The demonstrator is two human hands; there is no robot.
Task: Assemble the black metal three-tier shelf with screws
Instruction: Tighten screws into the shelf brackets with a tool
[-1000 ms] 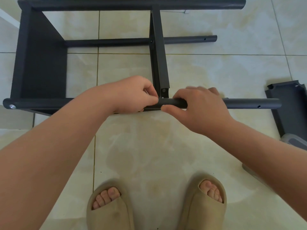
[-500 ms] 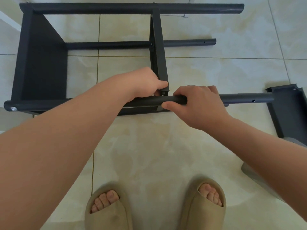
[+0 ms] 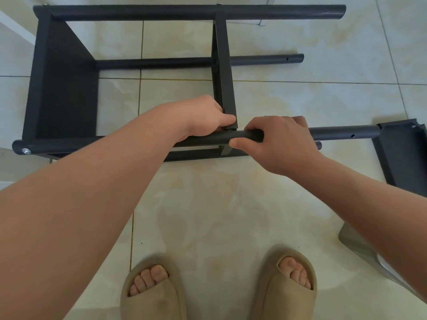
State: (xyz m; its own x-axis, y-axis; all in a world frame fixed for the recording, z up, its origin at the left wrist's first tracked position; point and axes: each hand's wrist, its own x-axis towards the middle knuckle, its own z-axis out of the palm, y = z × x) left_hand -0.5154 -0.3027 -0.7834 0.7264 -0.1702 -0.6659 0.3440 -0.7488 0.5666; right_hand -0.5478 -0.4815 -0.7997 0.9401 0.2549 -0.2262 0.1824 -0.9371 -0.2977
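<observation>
At mid-frame, on the sideways shelf (image 3: 64, 88), the left hand (image 3: 208, 116) pinched a corner of the middle tier (image 3: 223, 65) and the right hand (image 3: 282, 144) clenched round the front pole (image 3: 342, 132), which might roll and misalign the screw hole

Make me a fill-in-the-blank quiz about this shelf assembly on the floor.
1. The right hand grips the near pole, which carries a silver screw at its ____ end.
2. Counting the middle panel that the left hand holds, ____ panels sit in the frame.
3. A loose panel lies on the tiled floor to the frame's ____.
Missing words: left, two, right.
</observation>
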